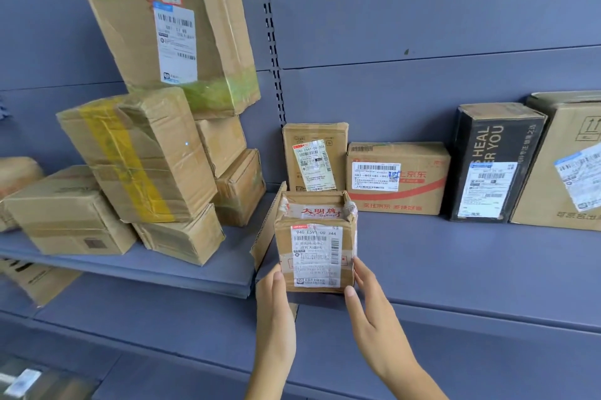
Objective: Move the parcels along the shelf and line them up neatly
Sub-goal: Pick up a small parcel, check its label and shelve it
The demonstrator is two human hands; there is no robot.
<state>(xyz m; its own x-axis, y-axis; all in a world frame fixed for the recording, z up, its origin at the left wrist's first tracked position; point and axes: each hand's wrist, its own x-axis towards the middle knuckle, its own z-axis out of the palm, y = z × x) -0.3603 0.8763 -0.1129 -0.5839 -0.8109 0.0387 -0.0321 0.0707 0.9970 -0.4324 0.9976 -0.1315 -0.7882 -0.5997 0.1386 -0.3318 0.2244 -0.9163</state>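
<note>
Parcel depot: labelled parcels (pixel 398 178) on slotted shelving (pixel 455 256).

Open box (pixel 315 256) sitting centre frame at shelf (pixel 455 263) front, left hand (pixel 276 311) and right hand (pixel 374 315) flanking its sides, small box (pixel 313 155) standing behind it, flat box (pixel 398 178), tall box (pixel 491 162) and big box (pixel 566 168) lining up rightward, heap (pixel 146 155) piling at upper left

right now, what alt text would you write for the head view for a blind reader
A left hand and right hand hold a small labelled box between flat fingers at the front of a shelf. Behind it a row of parcels lines the back wall; at left, taped boxes lie in a loose pile.
</note>
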